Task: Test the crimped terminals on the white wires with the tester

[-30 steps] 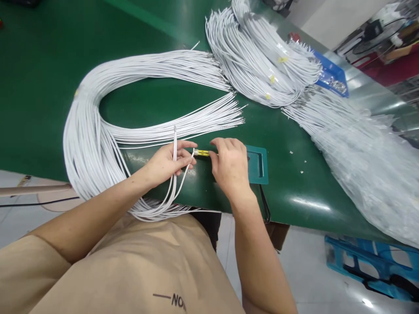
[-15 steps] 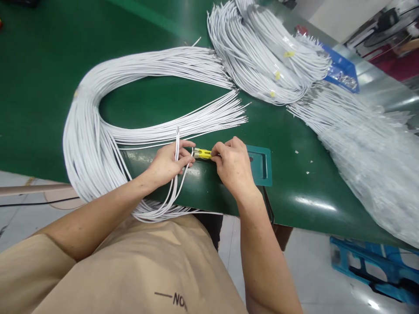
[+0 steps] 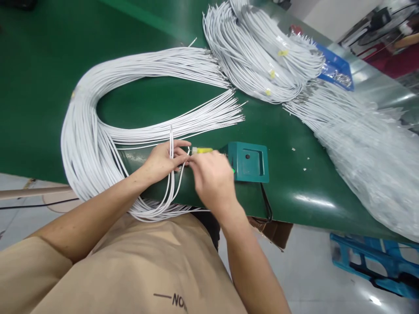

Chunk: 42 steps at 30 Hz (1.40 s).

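My left hand (image 3: 163, 160) is closed on a few white wires (image 3: 170, 174) drawn from the big looped bundle (image 3: 88, 144) on the green table (image 3: 39, 65); their ends stick up past my fingers. A yellow connector (image 3: 203, 150) lies just right of my left fingertips, beside a teal fixture block (image 3: 250, 162). My right hand (image 3: 211, 179) is blurred by motion, its fingers curled and pinched near one wire end by my left fingers. What it pinches is hidden.
A second white wire bundle (image 3: 258, 61) with yellow tags lies at the back. A clear plastic bag of wires (image 3: 369, 152) covers the table's right side. A blue tray (image 3: 337, 69) sits behind it. A black cable (image 3: 266, 205) runs off the table edge. A blue stool (image 3: 373, 266) stands on the floor.
My right hand has moved left from the teal block and the yellow connector to my left fingertips, uncovering the block. My left hand has kept hold of the wires.
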Each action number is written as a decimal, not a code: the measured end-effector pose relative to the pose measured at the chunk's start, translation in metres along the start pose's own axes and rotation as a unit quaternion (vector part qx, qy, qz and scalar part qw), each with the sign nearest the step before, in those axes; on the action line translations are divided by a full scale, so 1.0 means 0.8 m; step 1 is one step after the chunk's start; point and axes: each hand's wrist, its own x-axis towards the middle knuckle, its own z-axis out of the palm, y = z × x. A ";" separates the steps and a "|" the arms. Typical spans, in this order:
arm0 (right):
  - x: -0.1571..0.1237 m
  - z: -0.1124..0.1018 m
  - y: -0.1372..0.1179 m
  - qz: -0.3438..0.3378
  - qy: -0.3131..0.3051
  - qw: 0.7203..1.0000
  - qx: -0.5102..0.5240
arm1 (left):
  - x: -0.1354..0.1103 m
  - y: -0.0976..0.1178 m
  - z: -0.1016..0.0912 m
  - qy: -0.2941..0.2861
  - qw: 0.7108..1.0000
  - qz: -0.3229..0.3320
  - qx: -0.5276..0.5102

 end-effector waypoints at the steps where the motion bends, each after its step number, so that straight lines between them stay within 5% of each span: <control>1: -0.005 0.006 -0.009 -0.031 -0.016 0.999 0.004 | -0.002 0.000 -0.002 0.000 1.000 0.007 0.000; 5: -0.022 0.029 -0.034 -0.111 -0.064 0.992 -0.016 | -0.009 -0.001 -0.012 -0.019 0.999 0.026 -0.014; 9: -0.031 0.034 -0.051 -0.100 -0.095 0.990 -0.040 | -0.015 0.000 -0.018 -0.050 0.997 -0.006 -0.064; 15: -0.035 0.027 -0.058 0.151 -0.189 0.970 0.027 | -0.024 -0.001 -0.023 -0.080 0.979 -0.029 -0.185; 21: -0.027 0.038 -0.035 0.209 -0.140 0.929 0.271 | -0.029 -0.004 -0.027 -0.099 0.964 -0.038 -0.246; 26: -0.027 0.038 -0.032 0.256 -0.104 0.909 0.312 | -0.031 -0.004 -0.021 -0.071 0.989 -0.052 -0.116; 29: -0.018 0.026 -0.027 0.301 -0.023 0.896 0.326 | -0.032 -0.004 -0.014 -0.037 0.995 -0.029 -0.088; 32: -0.004 0.020 -0.020 0.315 0.040 0.867 0.383 | -0.034 -0.005 -0.010 -0.029 0.996 0.001 -0.081; 36: 0.007 0.026 -0.013 0.323 0.026 0.822 0.468 | -0.037 -0.006 -0.008 -0.034 0.998 0.028 -0.049; 42: 0.006 0.035 -0.014 0.337 0.048 0.706 0.622 | -0.036 -0.009 -0.008 -0.041 0.996 0.029 -0.076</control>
